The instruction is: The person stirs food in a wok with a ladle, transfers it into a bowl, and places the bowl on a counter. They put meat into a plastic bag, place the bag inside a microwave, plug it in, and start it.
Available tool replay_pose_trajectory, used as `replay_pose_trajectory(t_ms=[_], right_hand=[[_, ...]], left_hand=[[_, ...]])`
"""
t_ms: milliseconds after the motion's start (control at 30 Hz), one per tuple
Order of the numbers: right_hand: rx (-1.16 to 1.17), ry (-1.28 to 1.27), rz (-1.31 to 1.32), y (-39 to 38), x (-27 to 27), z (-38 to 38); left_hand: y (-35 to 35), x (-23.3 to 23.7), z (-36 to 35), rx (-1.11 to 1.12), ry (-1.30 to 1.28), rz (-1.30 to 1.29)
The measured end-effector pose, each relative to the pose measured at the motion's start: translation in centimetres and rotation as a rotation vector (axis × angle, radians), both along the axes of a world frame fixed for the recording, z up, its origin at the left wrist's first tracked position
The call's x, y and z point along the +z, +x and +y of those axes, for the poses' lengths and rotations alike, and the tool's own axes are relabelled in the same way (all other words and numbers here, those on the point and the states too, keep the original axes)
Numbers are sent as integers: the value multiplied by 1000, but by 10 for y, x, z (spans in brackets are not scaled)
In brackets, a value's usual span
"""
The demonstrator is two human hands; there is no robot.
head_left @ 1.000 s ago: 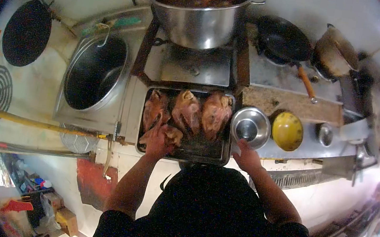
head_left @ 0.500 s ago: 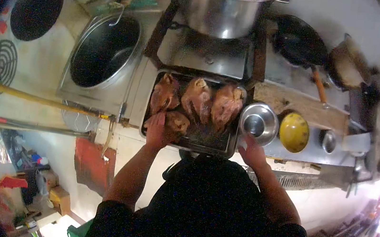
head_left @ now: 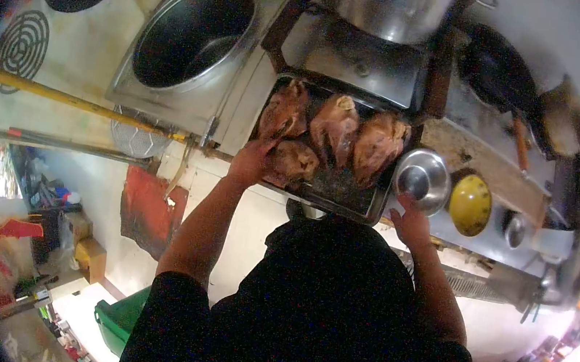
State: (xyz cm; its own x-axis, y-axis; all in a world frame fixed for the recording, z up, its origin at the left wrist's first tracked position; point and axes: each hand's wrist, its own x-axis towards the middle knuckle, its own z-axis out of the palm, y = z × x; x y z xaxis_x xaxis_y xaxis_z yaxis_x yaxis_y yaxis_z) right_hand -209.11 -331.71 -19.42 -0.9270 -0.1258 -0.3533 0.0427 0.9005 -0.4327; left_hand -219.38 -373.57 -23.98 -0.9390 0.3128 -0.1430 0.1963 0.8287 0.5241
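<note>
Head view: four glossy, reddish-brown meat pieces (head_left: 336, 128) in one dark tray (head_left: 340, 191), at its ten, twelve, three and eight o'clock. Against the eight-o'clock piece, left hand (head_left: 252, 161); cannot tell whether clenched. Near one steel bowl (head_left: 423, 179) at three, right hand (head_left: 412, 225), fingers released, loosely parted.

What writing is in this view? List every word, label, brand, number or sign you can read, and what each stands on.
No text can be read.
Metal tray, steel bowl, steel pot: no lettering shows.
Yellow bowl: dark marks, no legible letters.
Yellow-brown box: too small and blurred to tell.
</note>
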Motion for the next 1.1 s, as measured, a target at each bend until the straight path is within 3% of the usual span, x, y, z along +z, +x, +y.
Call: replay_pose_trajectory(t_ms=[133, 433, 533, 667, 767, 1100], right_hand=[[10, 19, 65, 3, -9, 1], [-35, -113, 62, -4, 8, -19], [0, -88, 94, -3, 3, -17], [-43, -82, 72, -4, 10, -15], [-71, -104, 66, -2, 9, -14], [-149, -105, 56, 6, 24, -23]], left_hand=[[1, -29, -12, 9, -109, 26], [5, -12, -7, 13, -114, 49], [-7, -43, -20, -14, -107, 18], [-12, -18, -17, 81, -141, -227], [-11, 1, -13, 66, -161, -265], [-16, 13, -6, -43, -383, -169]])
